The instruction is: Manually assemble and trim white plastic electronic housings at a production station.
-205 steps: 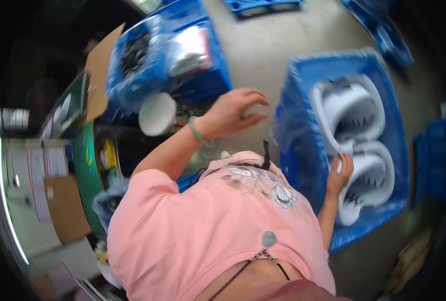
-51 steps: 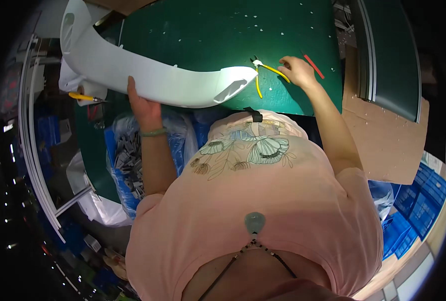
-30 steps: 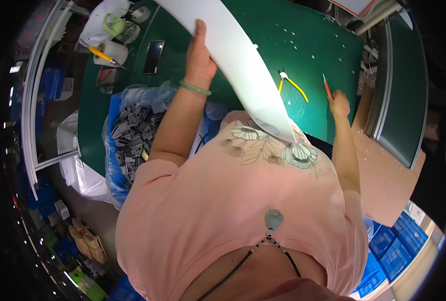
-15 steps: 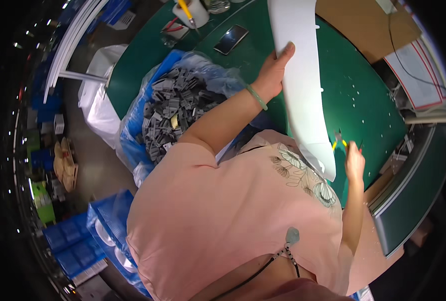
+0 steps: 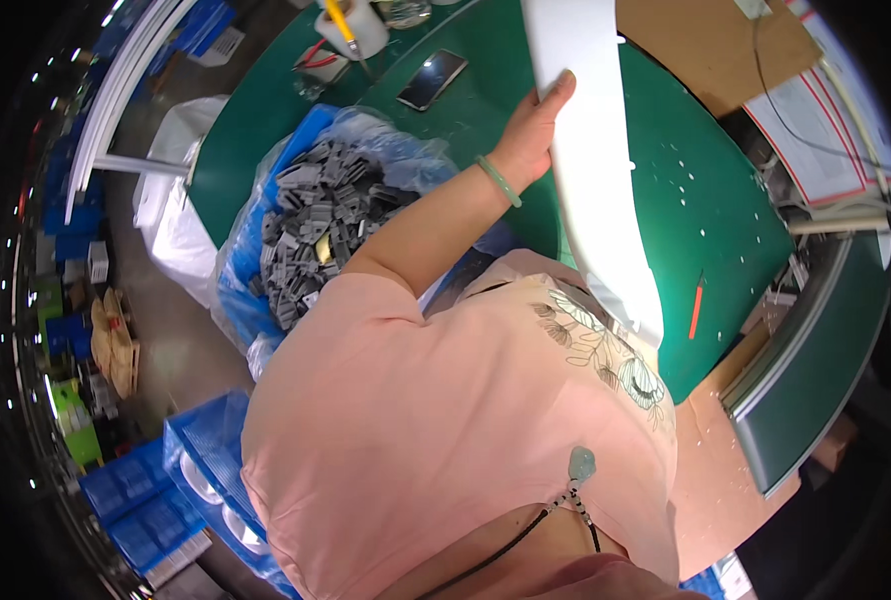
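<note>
My left hand (image 5: pixel 532 128), with a pale green bangle at its wrist, grips the left edge of a long curved white plastic panel (image 5: pixel 590 150). Its thumb lies on the panel's face, and the other fingers are hidden behind it. Small nubs stick out along the panel's right edge, and the lower end reaches my shirt front. My right hand is out of sight. On the green table (image 5: pixel 685 130) right of the panel lies a thin tool with a red handle (image 5: pixel 695 312).
Left of my arm, a blue, plastic-lined bin (image 5: pixel 250 240) holds many grey plastic clips (image 5: pixel 315 220). Beyond it lie a phone (image 5: pixel 432 80), a white roll (image 5: pixel 365 30) and a yellow-handled tool (image 5: pixel 340 20). Small white scraps dot the table's right side. Cardboard (image 5: pixel 715 50) lies at the far right.
My right hand has left the view along with the yellow-handled cutters. The red-handled tool now shows fully on the table. The panel and my left hand have shifted slightly left in view.
</note>
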The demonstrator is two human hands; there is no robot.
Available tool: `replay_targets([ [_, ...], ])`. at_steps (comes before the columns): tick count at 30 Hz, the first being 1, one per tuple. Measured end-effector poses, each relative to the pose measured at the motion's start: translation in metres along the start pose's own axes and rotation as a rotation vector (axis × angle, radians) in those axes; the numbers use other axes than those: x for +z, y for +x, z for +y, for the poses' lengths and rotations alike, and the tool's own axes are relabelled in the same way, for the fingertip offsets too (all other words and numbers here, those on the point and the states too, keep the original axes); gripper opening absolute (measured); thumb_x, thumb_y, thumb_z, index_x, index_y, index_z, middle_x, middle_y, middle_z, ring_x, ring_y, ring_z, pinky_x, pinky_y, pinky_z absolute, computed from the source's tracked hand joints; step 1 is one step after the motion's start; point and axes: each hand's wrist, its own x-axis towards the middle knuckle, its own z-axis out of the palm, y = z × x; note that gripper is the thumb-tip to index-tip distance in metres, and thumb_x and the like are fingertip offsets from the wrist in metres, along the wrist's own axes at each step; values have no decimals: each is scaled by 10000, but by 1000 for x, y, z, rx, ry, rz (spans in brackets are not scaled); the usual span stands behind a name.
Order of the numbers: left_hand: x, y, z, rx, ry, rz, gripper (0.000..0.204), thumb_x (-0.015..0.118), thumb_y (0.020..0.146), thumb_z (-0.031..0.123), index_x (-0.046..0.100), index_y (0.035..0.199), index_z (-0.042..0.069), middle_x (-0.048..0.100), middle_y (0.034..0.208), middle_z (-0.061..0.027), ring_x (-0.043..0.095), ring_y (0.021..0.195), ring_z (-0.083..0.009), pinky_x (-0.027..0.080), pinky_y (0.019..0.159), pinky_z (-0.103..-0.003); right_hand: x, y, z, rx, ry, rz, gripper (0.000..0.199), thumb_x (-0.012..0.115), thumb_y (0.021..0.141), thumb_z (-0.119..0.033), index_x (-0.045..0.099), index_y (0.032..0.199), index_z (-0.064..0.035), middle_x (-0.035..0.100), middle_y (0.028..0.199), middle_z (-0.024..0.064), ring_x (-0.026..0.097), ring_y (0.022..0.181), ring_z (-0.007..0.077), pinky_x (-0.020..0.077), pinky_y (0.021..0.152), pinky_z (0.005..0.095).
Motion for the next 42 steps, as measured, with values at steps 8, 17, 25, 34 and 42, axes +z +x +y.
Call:
replay_targets([
  [8, 40, 12, -7, -35, 98, -88, 669, 654, 865, 393, 391, 1326, -14, 539, 1228, -107, 533, 1120, -210, 454, 943, -356, 4, 0, -121, 306, 865, 138, 518, 544, 939, -322, 386, 1374, -88, 539, 975, 62, 579, 860, 184, 543, 725, 305],
  [17, 89, 5, -8, -76, 222, -165, 569, 565, 910, 434, 449, 1296, 32, 564, 1209, -88, 537, 1136, -202, 457, 956, -337, 18, 0, -273, 13, -30, -224, 510, 505, 951, -351, 431, 1341, -31, 548, 1054, 56, 497, 967, 120, 408, 850, 263],
  [25, 99, 2, -4, -138, 37, -222, 595, 564, 923, 391, 413, 1303, -42, 541, 1189, -103, 518, 1104, -197, 453, 929, -328, 17, 0, -280, 29, -245, -221, 488, 491, 950, -304, 430, 1337, -13, 548, 1046, 65, 502, 938, 135, 418, 833, 268],
  [34, 96, 4, -4, -140, 52, -221, 610, 575, 914, 403, 420, 1288, -52, 533, 1192, -112, 519, 1104, -212, 451, 927, -329, 9, 8, -272, -95, -351, -247, 507, 534, 914, -336, 474, 1296, -9, 534, 894, 46, 482, 788, 107, 408, 688, 248],
  [42, 75, 2, -21, 0, 330, -179, 497, 567, 891, 474, 526, 1203, 90, 613, 1087, -71, 586, 1078, -209, 513, 877, -333, 9, 9, -275, -152, -309, -219, 390, 557, 911, -239, 534, 1212, 7, 533, 824, 32, 475, 713, 98, 404, 632, 245],
])
